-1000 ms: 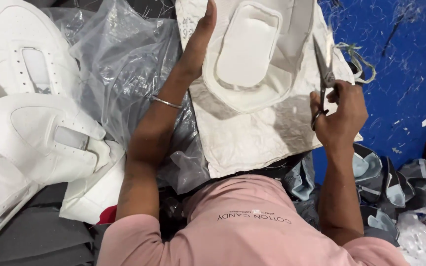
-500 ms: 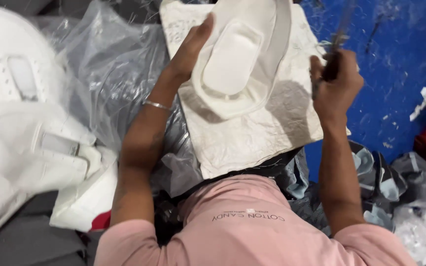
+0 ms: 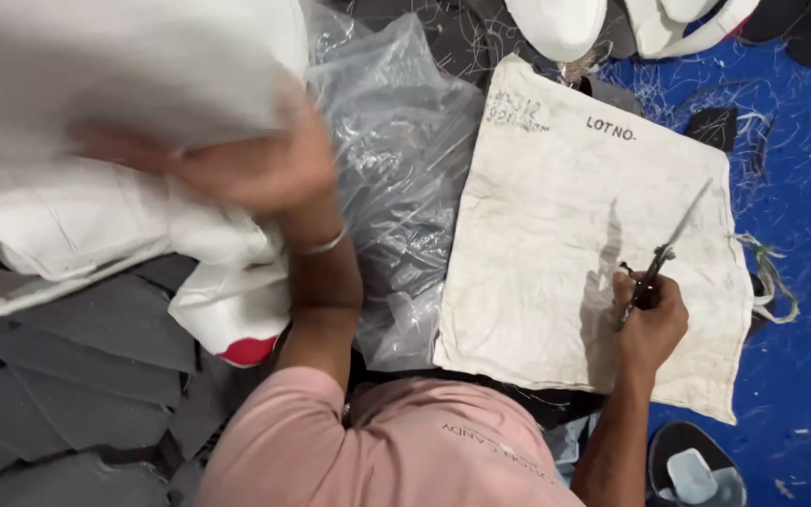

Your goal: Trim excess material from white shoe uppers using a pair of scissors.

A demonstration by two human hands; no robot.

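Trimming station: piece set aside, cloth bare.
Our right hand (image 3: 648, 324) grips small scissors (image 3: 657, 268) over the white cloth (image 3: 556, 225); left of it, our left hand (image 3: 246, 169), blurred, clutches a white shoe piece (image 3: 114, 70) on the pile. Next we need another piece on the cloth.

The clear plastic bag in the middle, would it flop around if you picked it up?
Probably yes. The plastic bag is thin and full of wrinkles, so it would likely sag and crumple. It looks very light and may slide easily, since its surface is shiny. The cloth beside it lies flat, so that seems floppy too.
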